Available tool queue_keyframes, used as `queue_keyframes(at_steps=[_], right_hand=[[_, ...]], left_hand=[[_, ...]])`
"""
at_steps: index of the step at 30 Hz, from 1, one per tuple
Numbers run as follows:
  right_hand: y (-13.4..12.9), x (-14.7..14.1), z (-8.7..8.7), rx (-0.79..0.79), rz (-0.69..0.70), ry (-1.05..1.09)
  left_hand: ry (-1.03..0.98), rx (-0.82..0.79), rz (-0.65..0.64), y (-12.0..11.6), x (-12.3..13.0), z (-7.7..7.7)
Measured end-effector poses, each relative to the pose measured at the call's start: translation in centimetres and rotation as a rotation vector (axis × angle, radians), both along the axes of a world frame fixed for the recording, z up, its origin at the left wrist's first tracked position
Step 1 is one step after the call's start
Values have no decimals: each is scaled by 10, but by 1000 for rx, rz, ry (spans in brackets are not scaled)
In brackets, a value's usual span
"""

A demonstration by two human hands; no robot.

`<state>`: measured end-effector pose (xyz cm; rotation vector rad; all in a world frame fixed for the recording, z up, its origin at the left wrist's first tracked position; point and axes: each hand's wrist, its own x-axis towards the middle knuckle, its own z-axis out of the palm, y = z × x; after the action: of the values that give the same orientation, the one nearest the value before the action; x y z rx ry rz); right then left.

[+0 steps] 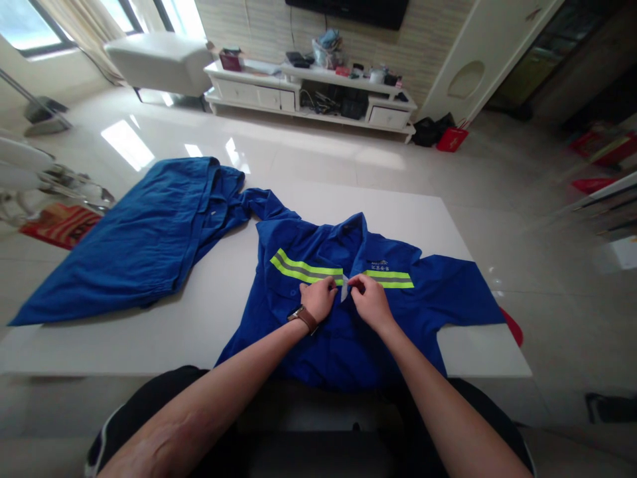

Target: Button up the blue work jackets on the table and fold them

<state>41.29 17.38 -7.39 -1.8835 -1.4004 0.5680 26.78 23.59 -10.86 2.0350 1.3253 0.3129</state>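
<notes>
A blue work jacket [328,345] with yellow-green reflective strips lies spread out, collar away from me. My left hand [319,299], with a brown-strapped watch at the wrist, is closed on the jacket's front edge near the end of the left strip. Close to its right, my right hand [369,300] pinches the opposite front edge just below the right strip. A small whitish piece [344,289] shows between the two hands; what it is I cannot make out. Another blue garment [144,232] lies folded to the left.
The white table [408,212] carries both garments. A red-and-white bag [64,224] is beyond its left side. Farther off stand a white TV cabinet [243,91], a white bench [159,60] and a red bag [452,138] on the floor.
</notes>
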Motion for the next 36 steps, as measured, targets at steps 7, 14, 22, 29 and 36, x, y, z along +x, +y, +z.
queue_keyframes(at_steps=[7,14,22,29,36], right_hand=[[2,4,-1,13,82,24],[0,-2,1,3,104,123],[0,-9,-3,1,138,41],[-3,-13,-2,43,196,-86],[-3,-13,2,46,192,-77]], left_hand=[[-409,-36,-220,2,-2,10],[-524,-247,-172,1,-17,19],[-588,-378,-45,0,-13,8],[-738,-512,5,1,-11,0],[-822,-751,161,-1,-12,7]])
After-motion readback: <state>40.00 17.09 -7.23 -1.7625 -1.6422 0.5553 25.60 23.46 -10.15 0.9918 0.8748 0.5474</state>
